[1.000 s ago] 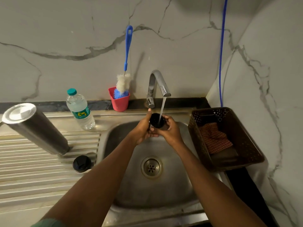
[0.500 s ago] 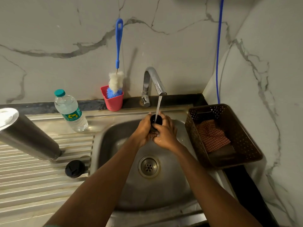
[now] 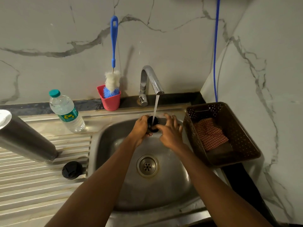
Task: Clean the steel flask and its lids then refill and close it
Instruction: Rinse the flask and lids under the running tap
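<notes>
The small round black lid [image 3: 152,125], under running water [image 3: 156,105], is gripped by the left hand [image 3: 140,129] while the spread-fingered right hand [image 3: 170,134] touches it.

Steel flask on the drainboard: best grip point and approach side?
Wrap the steel flask round its mid-body, coming from its sink-side flank. It stands closed end up on the ribbed drainboard, a smooth cylinder with no handle; the black lid lies near its foot, so grip higher.

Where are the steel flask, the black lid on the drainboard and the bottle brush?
steel flask [image 3: 27,141], head view, its side wall.
black lid [image 3: 72,170], head view, its top face.
bottle brush [image 3: 114,41], head view, blue handle.
</notes>
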